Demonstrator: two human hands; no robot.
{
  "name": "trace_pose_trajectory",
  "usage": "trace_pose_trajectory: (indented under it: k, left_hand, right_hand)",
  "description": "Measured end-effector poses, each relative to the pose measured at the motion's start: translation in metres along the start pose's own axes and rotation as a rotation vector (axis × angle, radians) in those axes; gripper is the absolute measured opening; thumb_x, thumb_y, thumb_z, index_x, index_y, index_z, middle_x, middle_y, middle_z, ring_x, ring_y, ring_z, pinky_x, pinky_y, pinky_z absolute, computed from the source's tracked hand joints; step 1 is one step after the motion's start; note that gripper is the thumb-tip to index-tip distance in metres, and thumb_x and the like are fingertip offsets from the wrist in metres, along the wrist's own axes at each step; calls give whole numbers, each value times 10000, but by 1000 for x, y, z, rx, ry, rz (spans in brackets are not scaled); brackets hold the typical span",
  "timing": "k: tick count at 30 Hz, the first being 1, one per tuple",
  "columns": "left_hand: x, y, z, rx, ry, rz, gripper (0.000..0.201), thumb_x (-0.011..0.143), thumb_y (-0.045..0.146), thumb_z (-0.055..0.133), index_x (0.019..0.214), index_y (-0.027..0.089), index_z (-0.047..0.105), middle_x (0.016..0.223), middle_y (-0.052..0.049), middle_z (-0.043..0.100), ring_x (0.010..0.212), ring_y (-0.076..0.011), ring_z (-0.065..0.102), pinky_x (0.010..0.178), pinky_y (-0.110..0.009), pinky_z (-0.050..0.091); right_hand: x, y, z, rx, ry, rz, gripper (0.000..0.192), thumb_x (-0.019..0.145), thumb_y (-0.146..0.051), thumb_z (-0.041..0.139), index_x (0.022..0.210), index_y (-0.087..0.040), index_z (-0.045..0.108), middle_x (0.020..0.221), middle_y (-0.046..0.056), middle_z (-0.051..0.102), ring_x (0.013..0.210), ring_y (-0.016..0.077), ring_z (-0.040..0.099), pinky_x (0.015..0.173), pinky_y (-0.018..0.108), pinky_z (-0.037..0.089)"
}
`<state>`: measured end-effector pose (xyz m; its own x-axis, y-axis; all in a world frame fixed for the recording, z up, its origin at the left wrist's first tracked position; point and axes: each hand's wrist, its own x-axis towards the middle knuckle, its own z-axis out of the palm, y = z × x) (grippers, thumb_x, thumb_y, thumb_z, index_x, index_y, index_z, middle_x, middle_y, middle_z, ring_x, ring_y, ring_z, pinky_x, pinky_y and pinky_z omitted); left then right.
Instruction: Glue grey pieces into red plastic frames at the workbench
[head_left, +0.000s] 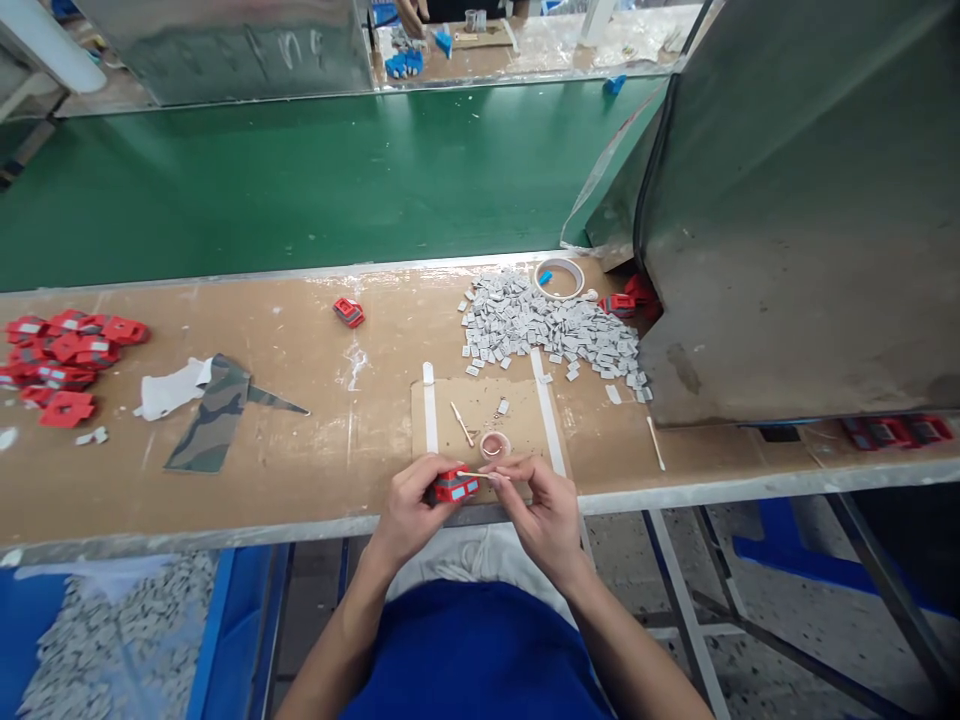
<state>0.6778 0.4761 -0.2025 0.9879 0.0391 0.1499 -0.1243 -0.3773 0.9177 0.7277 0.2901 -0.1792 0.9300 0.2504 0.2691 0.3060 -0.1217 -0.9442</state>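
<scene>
My left hand (411, 505) grips a small red plastic part (454, 487) with pale blue faces, held just above the table's near edge. My right hand (538, 505) pinches a thin wooden stick (480, 475) whose tip touches the top of that red part. Right behind my hands a small round dish (495, 444) with pinkish paste sits on a cardboard pad (484, 415), beside a second stick (462, 424) and one grey chip.
A heap of small grey chips (551, 330) lies at the back right, by a roll of tape (559, 277). Red parts (64, 355) pile at the far left; one red part (349, 312) lies alone. A camouflage cloth strip (214, 410), a large metal bin (802, 220), green conveyor belt (300, 170).
</scene>
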Motion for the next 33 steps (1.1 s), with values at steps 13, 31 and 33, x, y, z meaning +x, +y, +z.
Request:
trace_pose_trajectory:
  k: [13,31,33]
  left_hand:
    - [1,0,1,25,17,62,114,921,234,751,1006,163,721,859,-58,764,742,-161,713,682,-227,558]
    - [-2,-2,0,-184,32,-225,233,861,305,795,1039,159,760,949,-92,838,768,-183,784,694,-230,621]
    - [-2,-2,0,-214,36,-250,245,847,312,806,1031,156,762,947,-95,842,779,-189,796,701,-233,635]
  right_hand:
    - [1,2,-1,-153,9,-125,107,1002,-202,656,905,-241,636,838,42,816,772,196,805,697,284,645]
    - [5,21,-21,-149,164,-52,102,983,-213,689,884,-234,684,904,51,743,851,197,735,761,313,592]
    - [5,24,-19,-202,98,-74,78,991,-201,671,931,-241,702,950,59,735,879,200,730,769,317,594]
